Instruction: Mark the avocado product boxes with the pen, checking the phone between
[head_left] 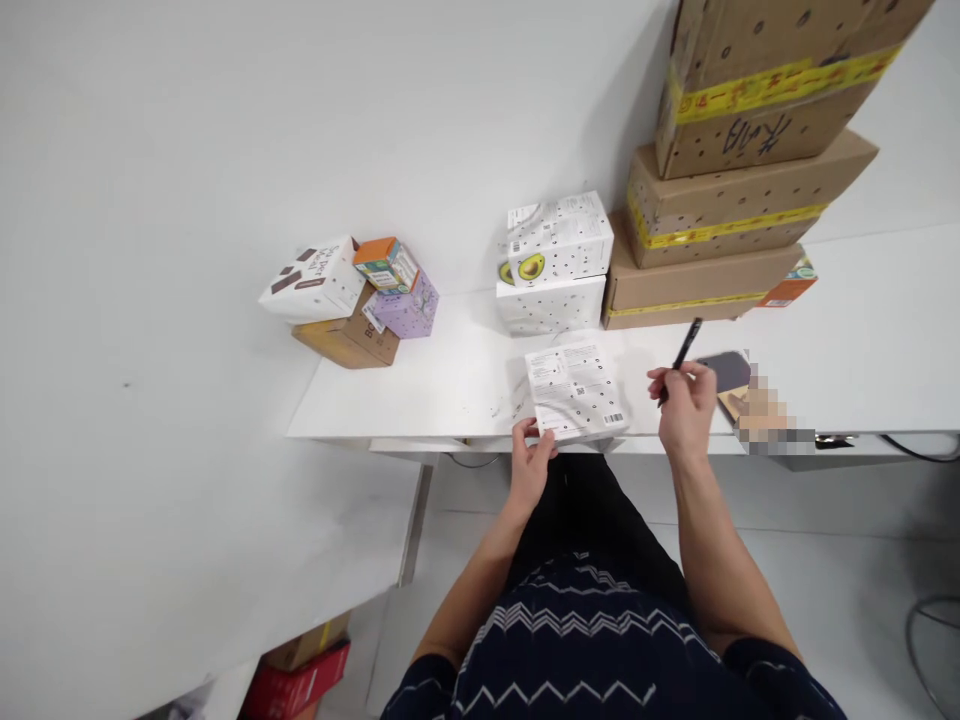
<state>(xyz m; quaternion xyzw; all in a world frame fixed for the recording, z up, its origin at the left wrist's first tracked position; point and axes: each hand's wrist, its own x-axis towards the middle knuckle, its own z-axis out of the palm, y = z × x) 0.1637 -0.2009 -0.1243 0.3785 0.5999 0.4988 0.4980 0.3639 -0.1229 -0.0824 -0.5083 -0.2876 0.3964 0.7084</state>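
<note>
A small white printed box (574, 390) lies on the white table (450, 385) near its front edge. My left hand (531, 462) grips the box's near left corner, thumb on top. To the right of the box, my right hand (684, 408) is closed around a black pen (681, 354), whose tip points down toward the table. Behind the box stand two stacked white boxes (556, 262); the upper one has an avocado picture.
Three large taped cardboard cartons (739, 175) are stacked at the back right. A pile of small boxes (352, 295), white, orange, purple and brown, sits at the table's left end. A dark flat object (726, 370) lies right of my right hand. Boxes (300, 675) lie on the floor.
</note>
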